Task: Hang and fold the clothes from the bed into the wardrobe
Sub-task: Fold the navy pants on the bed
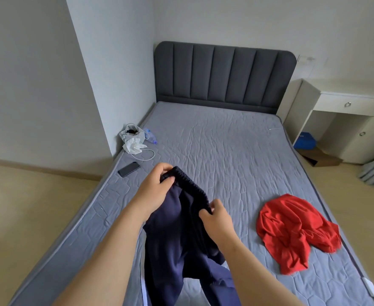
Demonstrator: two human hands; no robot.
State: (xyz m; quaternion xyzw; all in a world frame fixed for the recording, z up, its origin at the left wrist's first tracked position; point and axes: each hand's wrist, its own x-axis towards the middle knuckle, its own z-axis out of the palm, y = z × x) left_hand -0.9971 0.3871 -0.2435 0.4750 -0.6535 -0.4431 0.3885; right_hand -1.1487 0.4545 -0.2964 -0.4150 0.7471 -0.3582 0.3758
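Holding dark navy trousers up over the near half of the bed, by the elastic waistband. Gripping the waistband end nearer the head of the bed with the left hand, fingers curled over the cloth. Pinching the other end, nearer the foot of the bed, with the right hand, thumb and fingers closed on the band. Trouser legs hanging down toward the foot of the bed. On the right side of the bed, apart from the trousers, a crumpled red garment. Along the left edge of the bed, a black phone, a white cable and a white bag with a clear bottle just beside it. Beyond the right side of the bed, a white worktop with drawers.
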